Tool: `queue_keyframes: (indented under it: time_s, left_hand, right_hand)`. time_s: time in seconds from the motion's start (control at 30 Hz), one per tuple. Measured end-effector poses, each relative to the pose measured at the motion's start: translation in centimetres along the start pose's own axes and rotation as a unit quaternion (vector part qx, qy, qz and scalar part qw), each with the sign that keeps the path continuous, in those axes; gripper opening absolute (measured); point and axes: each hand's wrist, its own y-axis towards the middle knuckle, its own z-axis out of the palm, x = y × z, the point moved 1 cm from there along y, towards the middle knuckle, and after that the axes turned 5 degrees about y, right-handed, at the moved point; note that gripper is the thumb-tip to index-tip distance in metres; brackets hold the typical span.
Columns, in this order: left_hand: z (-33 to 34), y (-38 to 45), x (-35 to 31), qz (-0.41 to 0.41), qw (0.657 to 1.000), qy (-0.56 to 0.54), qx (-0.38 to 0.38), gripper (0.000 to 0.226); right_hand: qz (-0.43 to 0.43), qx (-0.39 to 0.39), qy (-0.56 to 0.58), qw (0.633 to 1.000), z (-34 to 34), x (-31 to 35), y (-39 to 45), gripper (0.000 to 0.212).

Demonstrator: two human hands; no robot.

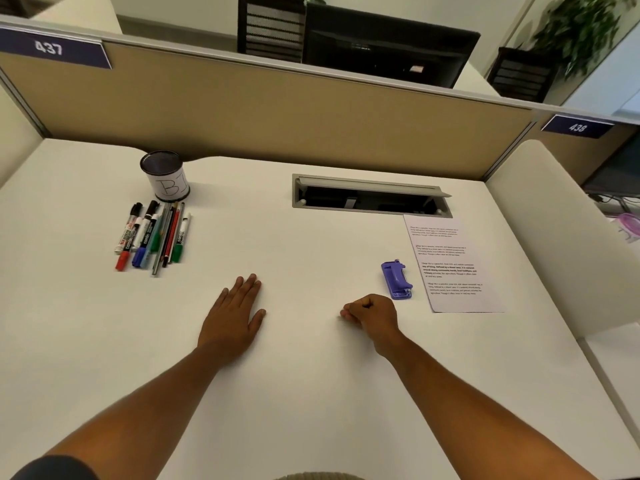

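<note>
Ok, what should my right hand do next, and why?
Probably reach the right hand forward to the blue hole punch: that hand is curled, holds nothing, and the punch lies beyond it, beside the printed sheet. The left hand rests flat on the desk.

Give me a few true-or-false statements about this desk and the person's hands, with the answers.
1. The left hand lies flat on the desk with its fingers straight. True.
2. The right hand grips the purple hole punch. False: its fingers are curled and hold nothing, and the punch lies apart on the desk, just beyond it.
3. The pens and markers stand inside the cup. False: they lie side by side on the desk in front of the cup.
4. The printed sheet lies to the right of the hole punch. True.
</note>
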Motion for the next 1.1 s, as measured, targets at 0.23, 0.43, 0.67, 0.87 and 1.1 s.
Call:
queue_keyframes:
  time_s: [0.23, 0.43, 0.67, 0.87, 1.1]
  left_hand:
    - [-1.4, -0.5, 3.1, -0.003, 1.0, -0.03, -0.002, 0.078]
    - [-1.9, 0.1, 5.4, -0.033, 0.999, -0.026, -0.011, 0.07]
    - [-2.3, 2.2, 7.5, -0.026, 1.0, -0.009, -0.014, 0.071]
    - [-2.9, 4.9, 8.7, -0.004, 1.0, -0.001, -0.02, 0.07]
    - [-2.8, 7.5, 10.2, 0.021, 0.999, 0.012, -0.024, 0.073]
  right_hand:
    - [0.039, 0.059, 0.209, 0.975, 2.6, 2.2, -1.0, 0.025]
    - [0.062, 0.093, 0.251, 0.961, 6.9, 4.6, -0.7, 0.018]
    - [0.089, 0.121, 0.257, 0.955, 12.2, 8.2, -0.1, 0.017]
    - [0.089, 0.129, 0.224, 0.962, 16.9, 11.4, 1.3, 0.021]
    - [0.072, 0.136, 0.196, 0.968, 22.2, 15.3, 2.9, 0.022]
